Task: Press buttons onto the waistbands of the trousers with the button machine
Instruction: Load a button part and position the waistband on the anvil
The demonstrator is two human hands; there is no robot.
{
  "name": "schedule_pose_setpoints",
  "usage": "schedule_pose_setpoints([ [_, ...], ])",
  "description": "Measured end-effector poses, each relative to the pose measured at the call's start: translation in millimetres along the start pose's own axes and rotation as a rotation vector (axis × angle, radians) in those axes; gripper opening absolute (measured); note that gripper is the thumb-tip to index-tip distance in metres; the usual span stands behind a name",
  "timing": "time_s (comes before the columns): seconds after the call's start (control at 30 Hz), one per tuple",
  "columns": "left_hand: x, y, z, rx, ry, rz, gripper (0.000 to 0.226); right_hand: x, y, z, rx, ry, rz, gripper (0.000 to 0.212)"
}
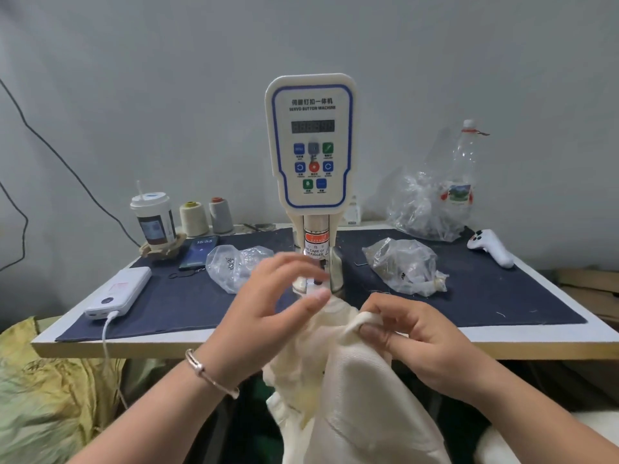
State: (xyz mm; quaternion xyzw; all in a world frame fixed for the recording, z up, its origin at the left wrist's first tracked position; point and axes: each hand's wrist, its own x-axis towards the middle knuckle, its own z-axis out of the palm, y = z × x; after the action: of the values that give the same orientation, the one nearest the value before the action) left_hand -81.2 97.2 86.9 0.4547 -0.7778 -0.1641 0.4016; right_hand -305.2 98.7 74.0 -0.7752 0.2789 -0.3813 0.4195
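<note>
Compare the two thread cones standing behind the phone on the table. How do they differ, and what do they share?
The left thread cone holds cream thread and has a yellowish top; the right thread cone holds grey thread and has a reddish top. The left one stands next to the drink cup; the right one is nearer the button machine. Both stand upright against the wall.

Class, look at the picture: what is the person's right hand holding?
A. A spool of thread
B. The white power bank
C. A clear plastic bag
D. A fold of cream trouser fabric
D: the right hand pinches a fold of the cream trousers at the table's front edge, below the button machine.
</note>
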Motion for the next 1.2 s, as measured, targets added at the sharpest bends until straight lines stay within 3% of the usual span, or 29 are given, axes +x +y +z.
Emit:
schedule_pose_setpoints([
  [0.1,-14,10,14,-0.244,-0.277,-0.058,0.042,-1,-2,2,0.013,0.071,-0.088,0.016],
  [0.17,-23,10,26,-0.39,-0.356,-0.083,0.044,-2,-3,4,0.007,0.1,-0.143,0.018],
  [0.3,-33,12,35,-0.63,-0.216,-0.113,0.04,-3,-5,1,-0.005,0.145,-0.154,0.018],
  [0.4,-31,17,30,-0.58,-0.099,-0.134,0.033,-2,-10,0,0.04,0.108,-0.096,0.017],
  [0.63,-23,34,24,-0.459,-0.26,-0.168,0.031,-3,-31,-15,0.175,0.01,-0.017,0.007],
  [0.73,-25,37,28,-0.616,-0.276,-0.23,0.027,1,-42,-21,0.166,-0.167,0.088,0.009],
  [0.8,-24,39,27,-0.675,-0.273,-0.257,0.029,3,-46,-28,0.1,-0.188,0.149,0.012],
  [0.93,-23,44,25,-0.43,-0.237,-0.188,0.018,4,-49,-29,-0.066,-0.165,0.198,0.012],
  [1.03,-25,47,26,-0.554,-0.319,-0.246,0.016,4,-50,-27,-0.074,-0.085,0.203,0.021],
  [1.13,-23,50,18,-0.915,-0.272,-0.25,0.023,3,-50,-29,-0.084,-0.152,0.219,0.011],
  [1.2,-21,55,6,-0.977,-0.291,-0.146,0.022,2,-48,-27,-0.104,-0.188,0.213,0.009],
])
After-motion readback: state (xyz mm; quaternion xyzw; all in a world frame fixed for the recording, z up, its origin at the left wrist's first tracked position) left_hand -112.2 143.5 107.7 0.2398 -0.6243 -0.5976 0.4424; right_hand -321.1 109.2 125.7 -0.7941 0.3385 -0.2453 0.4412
